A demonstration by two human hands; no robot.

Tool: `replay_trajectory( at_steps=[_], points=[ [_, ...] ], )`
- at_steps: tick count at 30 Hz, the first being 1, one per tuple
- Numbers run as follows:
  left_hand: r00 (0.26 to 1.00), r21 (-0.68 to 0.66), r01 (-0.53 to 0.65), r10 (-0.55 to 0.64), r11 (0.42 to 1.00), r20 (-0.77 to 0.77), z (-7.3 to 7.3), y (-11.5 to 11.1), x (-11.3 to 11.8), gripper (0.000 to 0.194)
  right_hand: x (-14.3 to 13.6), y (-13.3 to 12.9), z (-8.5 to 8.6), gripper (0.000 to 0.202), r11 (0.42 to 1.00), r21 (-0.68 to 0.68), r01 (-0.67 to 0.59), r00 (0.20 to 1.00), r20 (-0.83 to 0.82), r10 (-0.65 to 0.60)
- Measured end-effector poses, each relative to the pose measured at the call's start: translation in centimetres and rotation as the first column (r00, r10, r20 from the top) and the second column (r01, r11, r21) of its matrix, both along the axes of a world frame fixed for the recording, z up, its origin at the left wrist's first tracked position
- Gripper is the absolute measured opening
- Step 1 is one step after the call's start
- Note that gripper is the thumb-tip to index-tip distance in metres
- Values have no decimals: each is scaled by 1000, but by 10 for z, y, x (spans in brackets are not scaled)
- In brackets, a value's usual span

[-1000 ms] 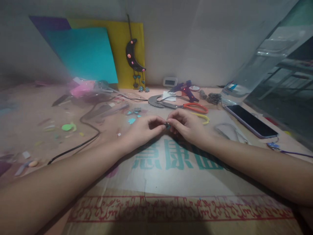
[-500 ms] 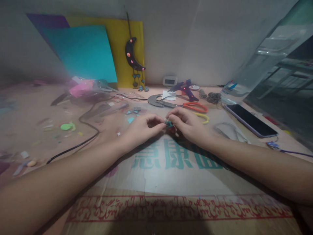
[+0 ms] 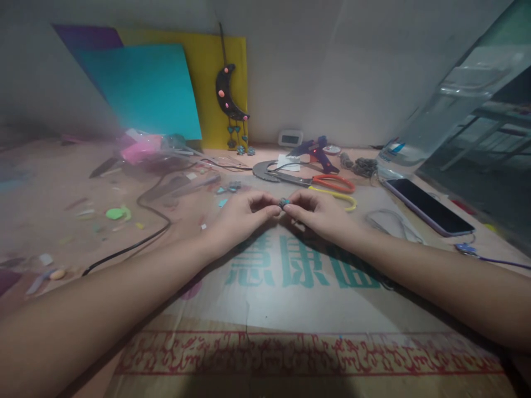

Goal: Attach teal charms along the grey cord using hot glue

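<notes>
A tiny grey and teal craft piece is pinched between the fingertips of both hands, just above the printed sheet. My left hand holds its left side, thumb and fingers closed together. From the right, my right hand grips it the same way; the fingers cover much of the piece, so its exact shape is unclear. Scissors with one orange and one yellow handle lie just beyond my right hand. Small teal and grey scraps rest behind my left hand.
A purple glue gun with a red light stands at the back, near grey cord. A phone lies at right. A black cable crosses the left side among scraps. A decorated moon ornament hangs before yellow card.
The small piece has been raised slightly and turned between the fingertips, with less teal showing. My right fingers have closed lower around it. The whole view has shifted a little.
</notes>
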State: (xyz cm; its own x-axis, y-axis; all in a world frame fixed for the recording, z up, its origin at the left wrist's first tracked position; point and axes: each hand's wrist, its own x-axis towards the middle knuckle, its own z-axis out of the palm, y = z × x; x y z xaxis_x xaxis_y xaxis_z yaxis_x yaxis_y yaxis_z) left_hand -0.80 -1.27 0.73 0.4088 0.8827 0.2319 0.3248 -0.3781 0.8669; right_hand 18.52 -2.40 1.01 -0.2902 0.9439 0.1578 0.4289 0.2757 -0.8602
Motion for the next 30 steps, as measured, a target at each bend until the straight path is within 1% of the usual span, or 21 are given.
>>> replay_trajectory(
  at_steps=[2,4,7,9,14,20,23,27,30],
  points=[
    [999,-29,21,-20,999,42,-2,1,0,21,-1,-1,1,21,1000,17,19,1000,-7,-19],
    [998,-34,25,-23,999,59,-3,2,0,24,-2,-2,2,20,996,80,40,998,37,-43],
    [999,-6,-5,5,1000,51,-2,0,0,27,-4,-3,2,18,977,205,60,989,117,-86],
    [999,7,-32,31,999,38,0,-1,1,27,-5,-3,2,18,966,251,66,984,143,-104],
    [998,-9,-60,60,998,27,2,-3,3,25,-8,-4,0,17,953,296,70,982,147,-118],
    [998,-34,-5,7,999,56,0,1,2,24,-7,-5,1,15,947,315,61,985,138,-109],
    [998,-32,-2,4,999,58,0,2,1,25,-6,-4,1,14,958,284,42,992,104,-74],
    [1000,9,-28,28,1000,4,2,-1,1,22,-4,-2,2,19,992,125,-12,997,-70,21],
    [998,90,1,5,996,-61,2,-3,1,22,-2,-1,2,27,999,35,-26,986,-163,31]
  ],
)
